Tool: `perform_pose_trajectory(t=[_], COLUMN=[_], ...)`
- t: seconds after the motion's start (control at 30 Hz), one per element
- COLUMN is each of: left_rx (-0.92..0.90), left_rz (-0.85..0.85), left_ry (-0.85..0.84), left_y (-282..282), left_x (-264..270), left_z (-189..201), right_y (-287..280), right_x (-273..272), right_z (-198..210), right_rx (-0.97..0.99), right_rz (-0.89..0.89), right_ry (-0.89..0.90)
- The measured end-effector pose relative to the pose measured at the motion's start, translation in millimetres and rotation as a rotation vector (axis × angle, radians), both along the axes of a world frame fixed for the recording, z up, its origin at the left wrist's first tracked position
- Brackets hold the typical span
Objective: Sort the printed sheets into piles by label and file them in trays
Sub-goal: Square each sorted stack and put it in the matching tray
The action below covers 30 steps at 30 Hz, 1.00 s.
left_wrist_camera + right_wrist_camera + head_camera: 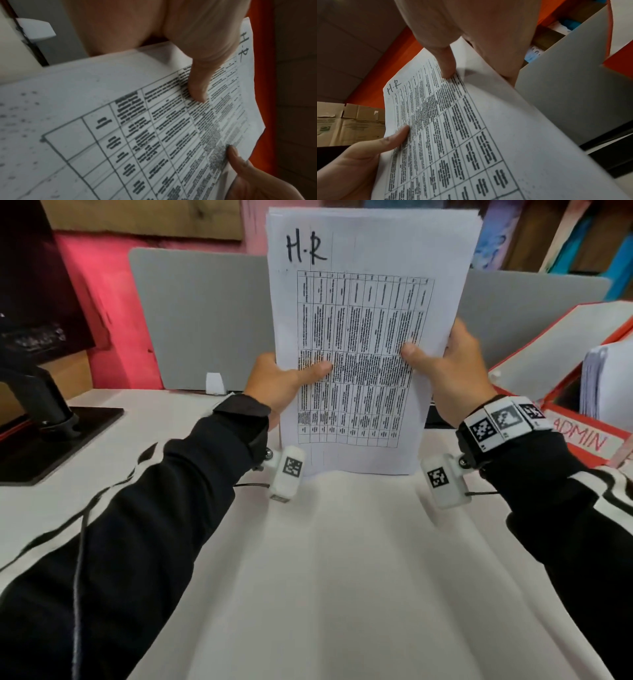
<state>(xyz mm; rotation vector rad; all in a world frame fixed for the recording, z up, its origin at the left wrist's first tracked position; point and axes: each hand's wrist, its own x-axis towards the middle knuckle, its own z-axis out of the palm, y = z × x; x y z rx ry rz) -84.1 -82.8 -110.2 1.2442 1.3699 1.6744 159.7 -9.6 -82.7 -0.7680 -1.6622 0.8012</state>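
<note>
A stack of printed sheets stands upright above the white table, its bottom edge on or just over the tabletop. The top sheet carries a printed table and a handwritten "H.R" in the upper left corner. My left hand grips the stack's left edge, thumb on the front. My right hand grips the right edge the same way. In the left wrist view my left hand presses its thumb on the sheets. In the right wrist view my right hand pinches the sheets. The fingers behind the paper are hidden.
A red file tray labelled "ADMIN" stands at the right edge with white sheets in it. A grey divider panel runs behind the table. A black monitor stand sits at the left. Cardboard boxes lie beyond.
</note>
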Motion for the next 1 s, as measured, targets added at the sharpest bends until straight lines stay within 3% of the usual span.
perform_pose_trajectory(t=[0.13,0.27,0.47,0.63,0.83,1.0], left_rx=[0.022,0.074,0.024,0.029,0.149,0.153], left_rz=[0.085,0.204,0.164,0.011,0.229,0.192], left_ry=[0.02,0.103,0.011,-0.035,0.072,0.064], left_y=[-2,12,4,1,10,8], left_x=[19,28,21,10,29,23], left_z=[23,40,22,1,27,30], right_y=[4,7,8,9,0,2], right_x=[5,-1,-1,4,-8,-5], right_z=[17,36,16,-3,26,27], right_rx=[-0.016,0.082,0.037,-0.044,0.101,0.125], right_rz=[0.057,-0.027,-0.032,-0.034,-0.031,-0.053], right_ry=[0.015,0.036,0.052,0.045,0.062,0.054])
